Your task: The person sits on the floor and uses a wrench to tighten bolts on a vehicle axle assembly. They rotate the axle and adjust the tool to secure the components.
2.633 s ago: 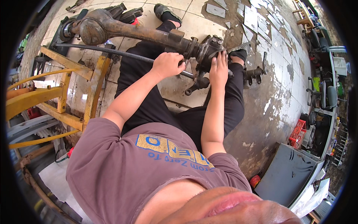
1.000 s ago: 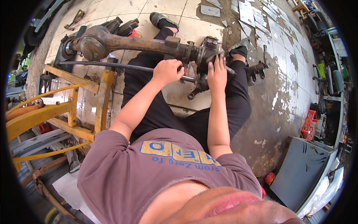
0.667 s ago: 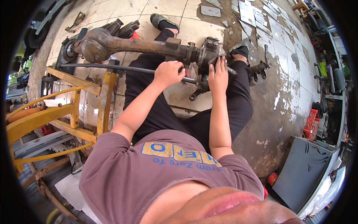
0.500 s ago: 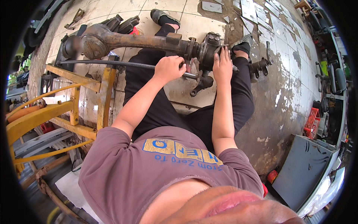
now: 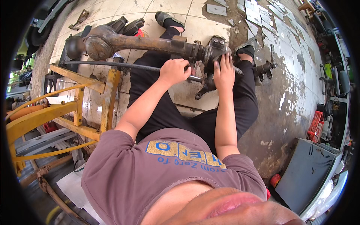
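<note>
A rusty brown vehicle axle [image 5: 150, 43] lies crosswise before me, with its round differential bulge at the left. At its right end sits a dark steering knuckle [image 5: 215, 50] with a bolted cap on top. My right hand [image 5: 225, 75] lies on the knuckle's near side, palm down, fingers straight. My left hand [image 5: 175, 71] is curled into a fist just above the near end of a long black rod [image 5: 138, 66]. Something dark shows at its thumb, but I cannot make out what it holds. A short forged arm [image 5: 202, 90] juts toward me below the knuckle.
A yellow metal frame [image 5: 75, 108] stands close at my left. Another dark metal part [image 5: 264, 69] lies right of my leg. Broken tiles [image 5: 253, 13] are strewn at the far right. A grey cabinet [image 5: 309, 172] and a red crate [image 5: 315, 125] stand at the right.
My right hand has slid slightly toward me on the knuckle. My left hand stays curled near the rod. The whole view has shifted a little.
</note>
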`<control>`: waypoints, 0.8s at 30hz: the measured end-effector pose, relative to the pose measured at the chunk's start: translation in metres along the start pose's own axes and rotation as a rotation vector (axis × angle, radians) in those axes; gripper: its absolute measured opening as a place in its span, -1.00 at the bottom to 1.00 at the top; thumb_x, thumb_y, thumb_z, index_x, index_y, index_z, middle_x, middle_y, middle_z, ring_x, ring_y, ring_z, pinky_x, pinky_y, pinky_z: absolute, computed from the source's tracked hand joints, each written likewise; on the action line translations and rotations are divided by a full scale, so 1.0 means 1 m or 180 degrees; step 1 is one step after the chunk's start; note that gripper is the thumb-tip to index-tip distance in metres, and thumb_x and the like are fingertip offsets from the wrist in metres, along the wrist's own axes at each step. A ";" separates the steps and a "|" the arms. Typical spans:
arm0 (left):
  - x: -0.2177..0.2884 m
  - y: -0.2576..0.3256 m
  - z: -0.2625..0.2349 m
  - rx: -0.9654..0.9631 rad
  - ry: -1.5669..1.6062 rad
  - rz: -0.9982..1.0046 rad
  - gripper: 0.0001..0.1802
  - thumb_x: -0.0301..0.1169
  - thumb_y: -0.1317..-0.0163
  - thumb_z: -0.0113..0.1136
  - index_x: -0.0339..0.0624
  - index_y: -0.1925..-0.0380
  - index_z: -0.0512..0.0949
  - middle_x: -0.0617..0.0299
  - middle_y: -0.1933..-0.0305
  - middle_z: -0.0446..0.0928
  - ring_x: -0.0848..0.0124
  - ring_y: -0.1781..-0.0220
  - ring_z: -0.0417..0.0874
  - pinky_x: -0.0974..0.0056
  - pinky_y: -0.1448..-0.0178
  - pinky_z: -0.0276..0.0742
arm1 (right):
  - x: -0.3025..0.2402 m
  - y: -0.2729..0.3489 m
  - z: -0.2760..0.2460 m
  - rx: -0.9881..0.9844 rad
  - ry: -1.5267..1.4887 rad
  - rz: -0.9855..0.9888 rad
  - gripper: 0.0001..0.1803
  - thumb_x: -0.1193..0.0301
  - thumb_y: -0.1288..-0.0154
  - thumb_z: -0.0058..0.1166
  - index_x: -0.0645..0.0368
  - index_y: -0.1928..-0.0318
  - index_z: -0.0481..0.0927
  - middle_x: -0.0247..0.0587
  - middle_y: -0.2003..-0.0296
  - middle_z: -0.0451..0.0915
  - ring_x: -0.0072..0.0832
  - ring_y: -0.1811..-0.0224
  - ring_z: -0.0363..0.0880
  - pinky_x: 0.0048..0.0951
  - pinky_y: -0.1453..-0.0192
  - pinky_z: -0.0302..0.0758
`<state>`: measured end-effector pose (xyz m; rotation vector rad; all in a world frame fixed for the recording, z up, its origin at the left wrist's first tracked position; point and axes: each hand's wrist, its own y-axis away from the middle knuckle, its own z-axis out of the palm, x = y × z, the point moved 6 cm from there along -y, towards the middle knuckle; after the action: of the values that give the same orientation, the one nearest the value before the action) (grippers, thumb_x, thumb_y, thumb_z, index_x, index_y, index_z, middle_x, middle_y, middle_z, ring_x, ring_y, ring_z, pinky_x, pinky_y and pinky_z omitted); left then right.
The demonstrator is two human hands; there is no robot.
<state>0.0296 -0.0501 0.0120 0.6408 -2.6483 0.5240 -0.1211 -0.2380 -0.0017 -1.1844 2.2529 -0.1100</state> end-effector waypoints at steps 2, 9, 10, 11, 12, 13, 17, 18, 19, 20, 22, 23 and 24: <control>0.001 -0.002 0.001 -0.0033 0.0045 0.0006 -0.74 -0.15 -0.31 0.33 -0.10 0.32 0.76 0.11 0.32 0.75 0.06 0.23 0.82 -0.01 0.08 0.74 | 0.008 -0.017 -0.005 0.0037 -0.0248 -0.0005 -0.33 0.05 -0.76 -0.06 0.32 -0.55 0.49 0.20 -0.64 0.33 0.17 -0.71 0.25 0.04 -0.71 0.28; 0.002 -0.002 0.000 -0.0161 -0.0042 -0.0052 -0.78 -0.20 -0.33 0.33 -0.08 0.26 0.77 0.14 0.26 0.77 0.06 0.20 0.82 0.00 0.07 0.75 | 0.004 -0.005 0.003 0.0138 0.0070 -0.0087 -0.34 0.05 -0.71 0.00 0.25 -0.55 0.48 0.08 -0.64 0.37 0.09 -0.71 0.28 0.15 -0.66 0.33; 0.003 -0.004 -0.001 -0.0164 -0.0023 -0.0044 -0.78 -0.20 -0.33 0.33 -0.07 0.26 0.77 0.13 0.26 0.77 0.06 0.20 0.82 -0.01 0.07 0.75 | 0.007 -0.017 -0.002 0.0074 -0.0002 -0.0010 -0.33 0.03 -0.71 -0.01 0.24 -0.56 0.47 0.07 -0.64 0.37 0.07 -0.71 0.28 0.15 -0.66 0.34; 0.003 -0.004 -0.001 -0.0165 -0.0005 -0.0038 -0.79 -0.20 -0.33 0.33 -0.07 0.25 0.78 0.13 0.26 0.77 0.05 0.20 0.82 -0.01 0.07 0.75 | 0.009 -0.009 -0.002 0.0067 0.0003 0.0018 -0.33 0.03 -0.71 -0.01 0.23 -0.57 0.47 0.06 -0.64 0.37 0.06 -0.71 0.28 0.16 -0.66 0.34; 0.004 -0.004 0.000 -0.0132 0.0013 -0.0046 -0.79 -0.20 -0.33 0.33 -0.06 0.26 0.78 0.13 0.26 0.77 0.06 0.21 0.82 -0.01 0.07 0.75 | 0.012 -0.006 0.000 0.0090 0.0005 0.0027 -0.33 0.03 -0.71 -0.01 0.22 -0.57 0.47 0.05 -0.65 0.36 0.05 -0.71 0.28 0.17 -0.66 0.33; 0.001 -0.005 0.000 -0.0122 0.0007 -0.0040 -0.79 -0.19 -0.33 0.33 -0.06 0.26 0.77 0.13 0.26 0.77 0.06 0.21 0.82 -0.01 0.07 0.75 | 0.009 -0.009 0.004 0.0135 -0.0032 0.0018 -0.33 0.03 -0.71 -0.01 0.21 -0.57 0.47 0.04 -0.65 0.36 0.05 -0.71 0.28 0.18 -0.66 0.33; 0.000 -0.001 -0.002 -0.0102 -0.0076 -0.0038 -0.79 -0.20 -0.33 0.34 -0.07 0.26 0.77 0.13 0.26 0.76 0.06 0.22 0.81 0.00 0.09 0.75 | -0.003 -0.002 -0.001 0.0087 0.0158 -0.0062 -0.36 0.09 -0.76 -0.06 0.29 -0.57 0.46 0.15 -0.63 0.36 0.12 -0.70 0.27 0.07 -0.70 0.29; 0.002 -0.003 -0.001 -0.0133 -0.0067 -0.0014 -0.79 -0.20 -0.33 0.33 -0.07 0.26 0.77 0.13 0.26 0.76 0.06 0.22 0.81 0.00 0.09 0.75 | 0.003 -0.013 -0.004 0.0058 0.0042 -0.0038 -0.37 0.10 -0.75 -0.06 0.29 -0.56 0.46 0.16 -0.63 0.37 0.15 -0.69 0.29 0.10 -0.68 0.31; 0.002 -0.006 -0.001 -0.0134 -0.0066 0.0004 -0.79 -0.20 -0.33 0.33 -0.07 0.26 0.77 0.13 0.26 0.76 0.05 0.22 0.81 0.01 0.09 0.75 | 0.008 -0.024 -0.007 0.0105 -0.0120 -0.0038 -0.37 0.10 -0.75 -0.06 0.30 -0.55 0.46 0.16 -0.63 0.37 0.18 -0.67 0.30 0.11 -0.66 0.33; 0.001 -0.004 0.003 -0.0198 0.0003 -0.0120 -0.79 -0.20 -0.34 0.33 -0.07 0.26 0.77 0.13 0.25 0.76 0.05 0.21 0.81 0.01 0.09 0.75 | 0.009 -0.018 -0.007 0.0052 -0.0116 -0.0004 -0.36 0.09 -0.75 -0.04 0.31 -0.55 0.47 0.17 -0.63 0.36 0.18 -0.68 0.29 0.09 -0.66 0.33; 0.000 -0.003 0.003 -0.0136 -0.0048 -0.0041 -0.79 -0.20 -0.33 0.33 -0.07 0.26 0.77 0.14 0.25 0.77 0.06 0.20 0.81 0.01 0.09 0.75 | 0.006 -0.011 -0.002 0.0050 -0.0086 0.0026 -0.34 0.08 -0.74 -0.02 0.32 -0.55 0.47 0.20 -0.63 0.34 0.18 -0.70 0.27 0.05 -0.68 0.33; 0.000 -0.003 0.002 -0.0108 -0.0080 0.0018 -0.80 -0.21 -0.33 0.33 -0.07 0.26 0.77 0.14 0.25 0.77 0.06 0.20 0.81 0.01 0.09 0.74 | 0.006 0.000 0.005 0.0070 -0.0048 0.0047 -0.33 0.07 -0.73 0.00 0.33 -0.56 0.47 0.22 -0.64 0.33 0.17 -0.71 0.26 0.03 -0.69 0.33; 0.007 0.000 0.002 -0.0209 -0.0091 -0.0085 -0.80 -0.21 -0.33 0.34 -0.07 0.25 0.77 0.15 0.24 0.77 0.05 0.19 0.81 0.00 0.09 0.74 | 0.002 0.010 0.002 0.0178 -0.0069 0.0006 -0.28 0.02 -0.67 0.06 0.32 -0.55 0.49 0.18 -0.64 0.35 0.14 -0.71 0.28 0.18 -0.63 0.37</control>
<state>0.0237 -0.0534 0.0132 0.6674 -2.6678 0.4216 -0.1282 -0.2335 -0.0075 -1.1489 2.2178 -0.1576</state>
